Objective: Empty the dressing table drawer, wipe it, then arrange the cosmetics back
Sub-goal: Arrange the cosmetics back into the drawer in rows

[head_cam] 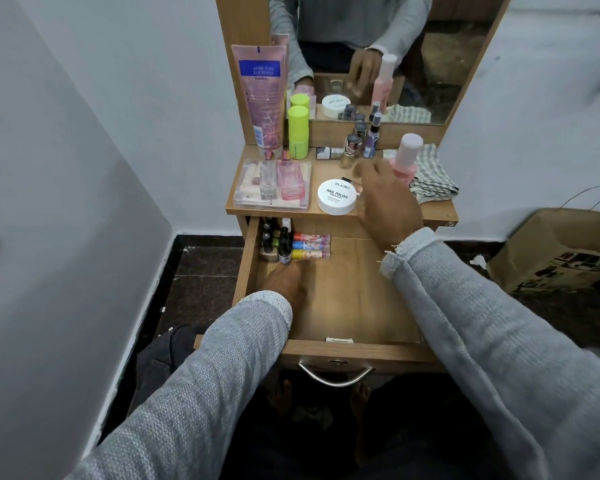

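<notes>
The right hand (385, 199) reaches over the tabletop (336, 216), fingers blurred, so their grip cannot be told. The left hand (284, 282) rests in the drawer (347, 289), fingers loose, beside three lip balm tubes (310, 245). Two green tubes (298, 131) and one white jar (336, 197) stand above.

- White round tub (338, 197) on the counter (437, 211): lid reads "zudio" w/ "NAIL POLISH" under it; smaller line below too tiny to read.
- Tall pink tube (262, 98) standing at back left: "Vaseline" under a blue label panel; panel text blurred, can't read.
- Brown paper bag (565, 251) on floor, right: dark print, illegible.
- Small bottles in the drawer (347, 299): labels too small to read.
</notes>
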